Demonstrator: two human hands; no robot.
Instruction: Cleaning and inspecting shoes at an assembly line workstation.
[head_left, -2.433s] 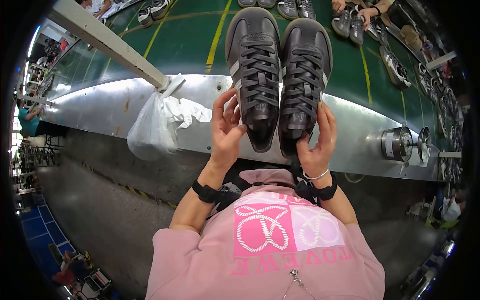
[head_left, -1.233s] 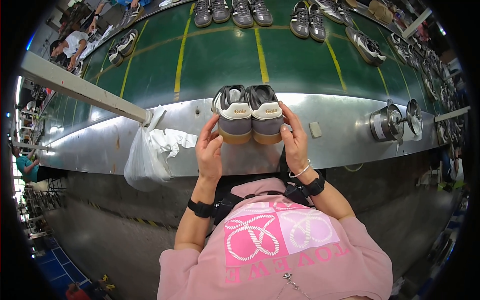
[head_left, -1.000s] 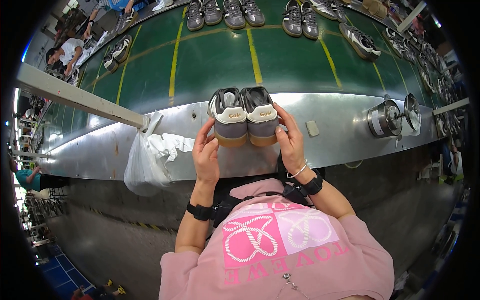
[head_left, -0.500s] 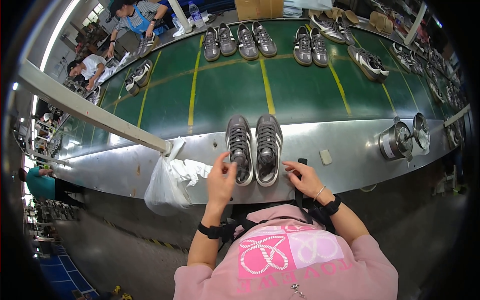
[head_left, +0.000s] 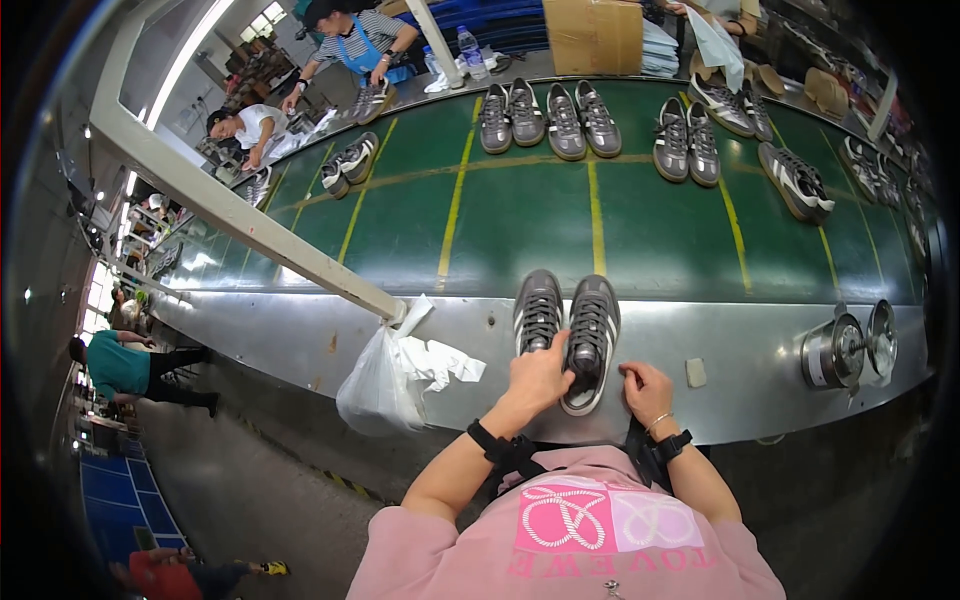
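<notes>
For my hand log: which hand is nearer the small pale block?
Right: the right hand is just left of the pale block, apart from it; the left hand is farther left, at the shoes.

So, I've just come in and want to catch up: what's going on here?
A person is handling a pair of grey shoes standing on a metal ledge, toes toward the green belt. The left hand covers the heel of the left shoe and reaches the other's opening; whether it grips is unclear. The right hand is just right of the pair, apparently holding nothing. Farther right lies a small pale block. More shoes stand on the belt.
</notes>
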